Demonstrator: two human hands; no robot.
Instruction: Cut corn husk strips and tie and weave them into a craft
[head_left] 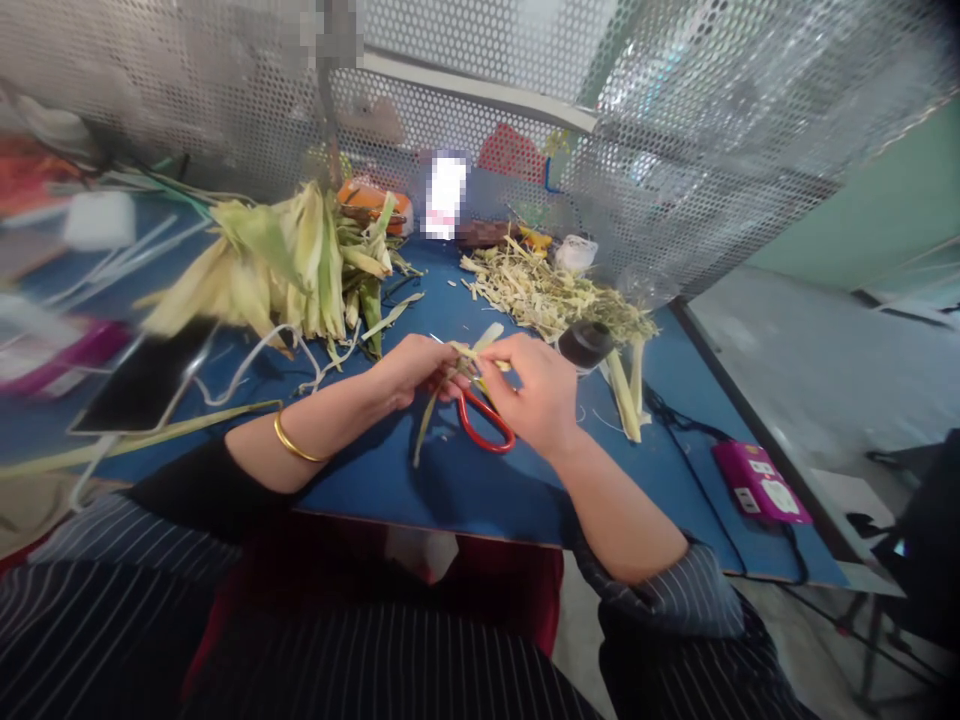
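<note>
Over the front of the blue table, my two hands meet at a thin strip of corn husk (425,430). My left hand (416,368) is closed around the strip, and one end of it hangs down toward the table. Thumb and fingers of my right hand (534,392) pinch the husk from the other side. A pair of red-handled scissors (487,440) shows just below the hands, its blades partly hidden by the fingers. On the left lies a large bunch of pale green corn husks (300,265).
Husk scraps (532,290) are heaped at the back right, beside a dark cylinder (585,343). A dark-screened phone or tablet (146,385) and a white cord (247,370) lie at left. A purple box (761,482) with cables sits near the right edge. Perforated panels (465,110) stand behind.
</note>
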